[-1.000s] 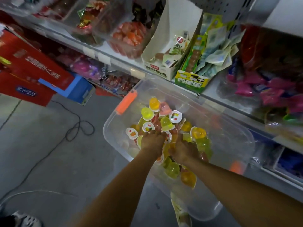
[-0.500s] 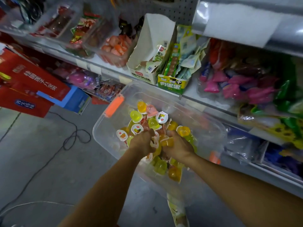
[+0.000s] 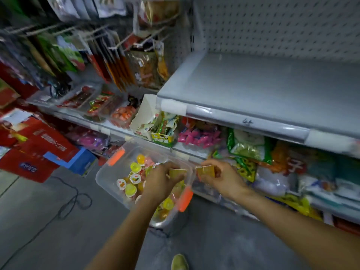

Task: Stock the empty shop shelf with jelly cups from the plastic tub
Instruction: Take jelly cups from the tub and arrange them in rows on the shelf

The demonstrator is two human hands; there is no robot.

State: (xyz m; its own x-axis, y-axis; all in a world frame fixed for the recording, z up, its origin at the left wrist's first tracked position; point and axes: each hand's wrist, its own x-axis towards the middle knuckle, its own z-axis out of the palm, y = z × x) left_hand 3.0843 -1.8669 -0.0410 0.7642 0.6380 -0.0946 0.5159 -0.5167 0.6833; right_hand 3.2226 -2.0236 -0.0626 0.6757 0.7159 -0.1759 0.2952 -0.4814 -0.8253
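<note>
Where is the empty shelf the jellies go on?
Upper right in the head view: the grey shelf sits above the pink packets, beyond the right hand.

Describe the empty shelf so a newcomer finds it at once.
Start at the grey pegboard on the right. Directly below it juts the shelf, above the pink packets. It alone is bare; every other shelf holds goods.
</note>
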